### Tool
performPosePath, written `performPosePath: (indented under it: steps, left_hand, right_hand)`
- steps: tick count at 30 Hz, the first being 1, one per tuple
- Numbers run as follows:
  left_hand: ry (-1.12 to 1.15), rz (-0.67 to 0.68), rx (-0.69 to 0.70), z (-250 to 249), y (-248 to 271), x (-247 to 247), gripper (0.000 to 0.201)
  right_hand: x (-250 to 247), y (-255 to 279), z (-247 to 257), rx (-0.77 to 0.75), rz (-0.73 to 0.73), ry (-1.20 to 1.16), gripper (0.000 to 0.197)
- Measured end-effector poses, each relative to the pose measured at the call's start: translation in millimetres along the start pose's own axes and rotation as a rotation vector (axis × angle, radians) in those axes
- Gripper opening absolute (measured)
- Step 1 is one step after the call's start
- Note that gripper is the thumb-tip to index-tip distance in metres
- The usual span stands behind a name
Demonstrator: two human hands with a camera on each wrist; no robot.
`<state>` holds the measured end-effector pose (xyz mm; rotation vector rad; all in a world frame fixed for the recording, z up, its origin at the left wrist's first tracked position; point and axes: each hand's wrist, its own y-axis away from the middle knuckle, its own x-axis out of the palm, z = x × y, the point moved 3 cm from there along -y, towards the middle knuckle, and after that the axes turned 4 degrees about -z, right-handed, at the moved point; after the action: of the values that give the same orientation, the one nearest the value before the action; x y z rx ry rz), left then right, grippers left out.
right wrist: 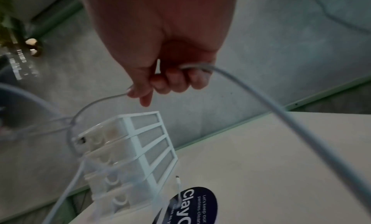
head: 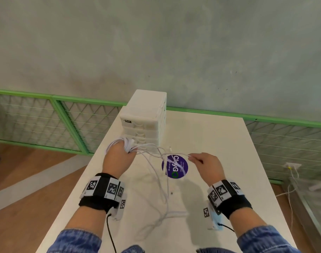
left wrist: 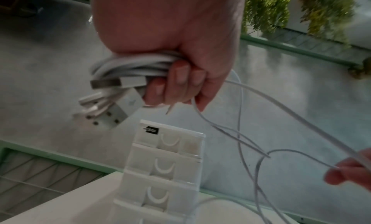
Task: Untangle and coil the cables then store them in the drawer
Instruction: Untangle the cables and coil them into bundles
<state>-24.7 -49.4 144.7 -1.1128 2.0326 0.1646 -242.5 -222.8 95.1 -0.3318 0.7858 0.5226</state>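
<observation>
My left hand (head: 119, 154) grips a coiled bundle of white cables (left wrist: 128, 68) with USB plugs sticking out, held just in front of the white drawer unit (head: 147, 117). Loose white cable strands (head: 161, 179) trail from the bundle down onto the white table (head: 219, 152). My right hand (head: 203, 161) pinches one strand (right wrist: 200, 67) between thumb and fingers, to the right of the left hand and above a round purple sticker (head: 174, 167). The drawers (left wrist: 164, 164) all look closed. A small plug end (right wrist: 177, 182) lies by the unit's base.
The drawer unit stands at the table's far left edge. Behind it run a green-framed mesh fence (head: 46, 121) and a grey wall. A wooden floor lies to the left. A wall socket with cords (head: 291, 167) sits low at the right.
</observation>
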Motion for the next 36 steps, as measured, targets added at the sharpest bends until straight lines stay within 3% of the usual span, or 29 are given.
performPosePath:
  steps: [5,8,10,14,16,18,20,21,23,25,27,31,33,36]
  left_hand:
    - [-0.144,-0.127,-0.075,31,-8,-12,0.033]
    - [-0.133,-0.217,-0.119,47,-11,-29,0.024]
    - [-0.080,-0.218,-0.130,52,-14,-34,0.022]
    - [0.037,-0.083,-0.204,32,-12,-23,0.033]
    - [0.100,0.024,-0.242,16,-8,-12,0.031]
    - [0.179,0.101,-0.248,1,-4,-4,0.032]
    - [0.240,0.143,-0.228,-11,0,3,0.035]
    - [0.285,0.158,-0.233,-18,2,6,0.037]
    - [0.387,0.182,-0.244,-28,5,15,0.038]
    - [0.437,0.197,-0.251,-37,8,23,0.035]
    - [0.448,0.203,-0.242,-41,8,28,0.034]
    - [0.395,0.240,-0.244,-31,5,28,0.036]
    - [0.312,0.298,-0.231,-26,6,28,0.036]
    - [0.236,0.394,-0.187,-30,12,30,0.031]
  right_hand:
    - [-28,1,-50,0.321,-0.232,-0.028,0.026]
    - [-45,7,-92,0.567,-0.301,-0.063,0.026]
    - [-44,12,-112,0.686,-0.264,-0.079,0.026]
    - [-8,13,-119,0.716,0.061,0.053,0.036]
    - [3,12,-104,0.675,0.155,0.272,0.048]
    - [4,8,-80,0.537,0.115,0.401,0.061]
    - [2,2,-45,0.290,0.051,0.162,0.059]
    - [2,2,-24,0.192,0.089,-0.050,0.052]
    - [5,9,20,0.072,0.302,-0.360,0.038]
    - [12,20,53,-0.016,0.450,-0.452,0.027]
    - [17,30,73,-0.082,0.499,-0.513,0.015]
    - [3,27,73,-0.086,0.360,-0.596,0.029]
    - [-5,17,61,-0.088,0.213,-0.489,0.028]
    - [-5,6,42,-0.105,0.132,-0.214,0.029]
